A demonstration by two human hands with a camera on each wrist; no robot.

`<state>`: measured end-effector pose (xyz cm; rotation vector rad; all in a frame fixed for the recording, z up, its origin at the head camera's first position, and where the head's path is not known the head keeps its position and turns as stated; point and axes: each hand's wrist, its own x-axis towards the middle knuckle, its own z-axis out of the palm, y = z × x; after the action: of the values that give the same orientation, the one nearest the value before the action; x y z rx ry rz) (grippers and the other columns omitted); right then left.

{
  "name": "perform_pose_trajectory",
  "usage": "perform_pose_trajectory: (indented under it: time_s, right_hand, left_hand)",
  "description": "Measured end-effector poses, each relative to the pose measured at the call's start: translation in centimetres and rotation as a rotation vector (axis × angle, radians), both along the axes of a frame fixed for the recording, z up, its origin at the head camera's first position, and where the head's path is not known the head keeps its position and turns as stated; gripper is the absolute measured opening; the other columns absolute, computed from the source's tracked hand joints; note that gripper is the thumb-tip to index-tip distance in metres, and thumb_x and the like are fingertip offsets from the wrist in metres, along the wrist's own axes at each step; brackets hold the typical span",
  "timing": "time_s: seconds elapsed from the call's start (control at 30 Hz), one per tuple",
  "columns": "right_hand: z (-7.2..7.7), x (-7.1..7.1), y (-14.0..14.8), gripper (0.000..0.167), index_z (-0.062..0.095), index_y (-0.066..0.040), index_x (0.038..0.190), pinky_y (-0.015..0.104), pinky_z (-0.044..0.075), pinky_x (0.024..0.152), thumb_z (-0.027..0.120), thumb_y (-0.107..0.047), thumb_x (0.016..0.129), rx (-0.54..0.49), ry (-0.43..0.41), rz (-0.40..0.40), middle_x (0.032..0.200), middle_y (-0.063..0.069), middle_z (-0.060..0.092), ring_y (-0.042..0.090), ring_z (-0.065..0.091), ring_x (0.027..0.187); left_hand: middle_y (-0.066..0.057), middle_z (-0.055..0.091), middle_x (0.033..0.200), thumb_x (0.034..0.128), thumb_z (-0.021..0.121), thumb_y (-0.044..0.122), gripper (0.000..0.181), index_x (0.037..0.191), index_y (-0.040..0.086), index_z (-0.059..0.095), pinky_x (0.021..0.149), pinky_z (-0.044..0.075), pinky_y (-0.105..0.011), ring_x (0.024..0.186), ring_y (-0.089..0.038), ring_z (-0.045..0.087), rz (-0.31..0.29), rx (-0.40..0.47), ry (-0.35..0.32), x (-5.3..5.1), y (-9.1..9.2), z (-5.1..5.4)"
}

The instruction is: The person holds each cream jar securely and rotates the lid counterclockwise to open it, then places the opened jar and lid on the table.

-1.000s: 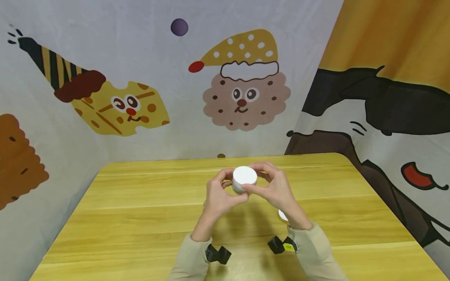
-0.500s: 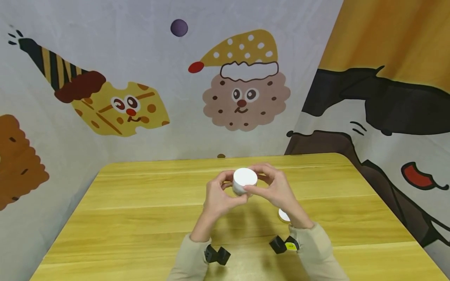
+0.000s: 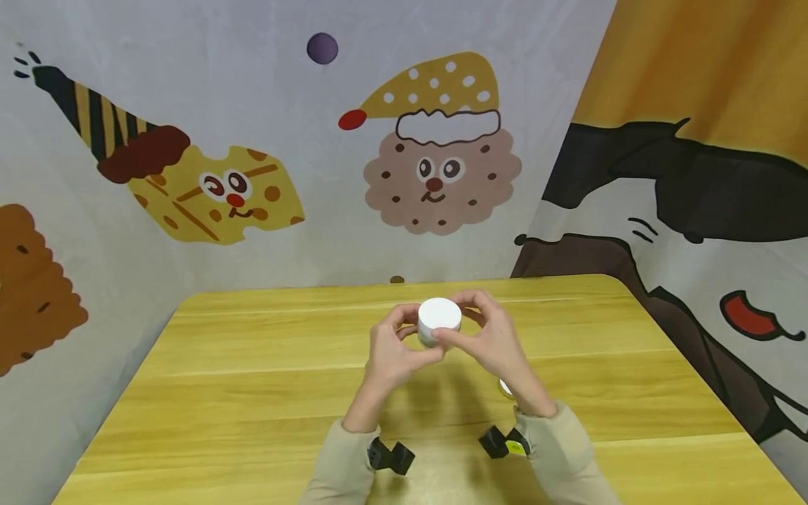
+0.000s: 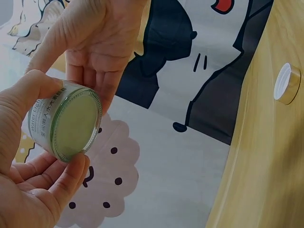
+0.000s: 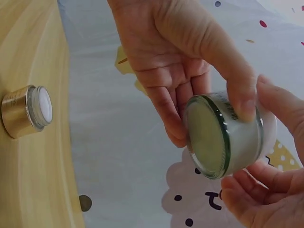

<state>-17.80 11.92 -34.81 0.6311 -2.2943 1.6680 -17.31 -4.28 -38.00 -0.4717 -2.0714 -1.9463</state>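
Both hands hold a round glass jar with a white lid (image 3: pixel 438 317) above the table. The left hand (image 3: pixel 391 354) grips its body, thumb on the white printed label; the right hand (image 3: pixel 499 340) pinches around the lid, thumb at its near edge. In the left wrist view the jar's greenish base (image 4: pixel 76 123) is turned to the camera, with the left hand (image 4: pixel 28 199) below and the right hand (image 4: pixel 99 38) above. The right wrist view shows the base (image 5: pixel 204 137), the left hand (image 5: pixel 175 47) and the right hand (image 5: pixel 275 190).
A small gold-sided cap (image 4: pixel 288 83), white inside, lies on the wooden table (image 3: pixel 252 400), partly behind the right forearm in the head view. An open gold jar (image 5: pixel 21 111) stands on the table in the right wrist view. A printed curtain (image 3: pixel 284 105) hangs behind.
The jar and both hands have dipped slightly and come back up. The right forearm has shifted a little left, covering more of the cap. Both hands keep their hold.
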Motion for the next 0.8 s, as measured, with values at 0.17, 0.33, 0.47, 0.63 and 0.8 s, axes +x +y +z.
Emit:
perform_pose_trajectory:
  time_s: [0.17, 0.33, 0.47, 0.63, 0.8]
  right_hand:
    - [-0.1, -0.5, 0.7, 0.035, 0.061, 0.008, 0.106, 0.029, 0.047, 0.095, 0.074, 0.007, 0.073, -0.018, 0.029, 0.128, 0.108, 0.017, 0.056, 0.017, 0.052, 0.102]
    - [-0.2, -0.9, 1.3, 0.036, 0.055, 0.013, 0.117, 0.025, 0.044, 0.097, 0.064, 0.006, 0.083, -0.061, 0.006, 0.301, 0.117, 0.023, 0.051, 0.015, 0.05, 0.108]
    - [-0.3, -0.8, 1.3, 0.044, 0.051, 0.012, 0.123, 0.028, 0.042, 0.1, 0.066, 0.004, 0.082, -0.037, -0.001, 0.262, 0.123, 0.023, 0.049, 0.019, 0.048, 0.113]
    - [-0.3, -0.7, 0.9, 0.046, 0.053, 0.007, 0.112, 0.04, 0.041, 0.101, 0.076, 0.005, 0.072, -0.001, -0.002, 0.12, 0.116, 0.017, 0.053, 0.023, 0.049, 0.108]
    - [-0.1, -0.6, 0.9, 0.038, 0.059, 0.006, 0.106, 0.038, 0.041, 0.101, 0.075, 0.007, 0.072, -0.015, 0.023, 0.133, 0.112, 0.017, 0.053, 0.019, 0.049, 0.106]
  left_hand:
    - [-0.015, 0.063, 0.102, 0.0635, 0.08, -0.003, 0.046, 0.105, -0.005, 0.062, 0.082, 0.054, -0.033, 0.092, -0.023, 0.057, -0.011, 0.009, -0.003, 0.1, -0.1, 0.1]
    - [-0.02, 0.062, 0.104, 0.0654, 0.076, -0.008, 0.045, 0.107, -0.01, 0.059, 0.084, 0.053, -0.04, 0.093, -0.029, 0.057, -0.055, 0.004, -0.02, 1.2, -0.2, 1.8]
    - [-0.021, 0.062, 0.103, 0.0662, 0.074, -0.008, 0.043, 0.107, -0.011, 0.059, 0.084, 0.053, -0.04, 0.093, -0.03, 0.057, -0.053, -0.008, -0.032, 1.9, -0.2, 3.1]
    - [-0.021, 0.062, 0.102, 0.0658, 0.075, -0.008, 0.043, 0.105, -0.011, 0.06, 0.084, 0.053, -0.04, 0.093, -0.029, 0.057, -0.036, -0.002, -0.039, 2.0, -0.1, 3.5]
    - [-0.021, 0.062, 0.103, 0.0661, 0.075, -0.008, 0.043, 0.106, -0.011, 0.06, 0.085, 0.052, -0.042, 0.094, -0.029, 0.057, -0.043, 0.003, -0.047, 2.0, -0.1, 3.5]
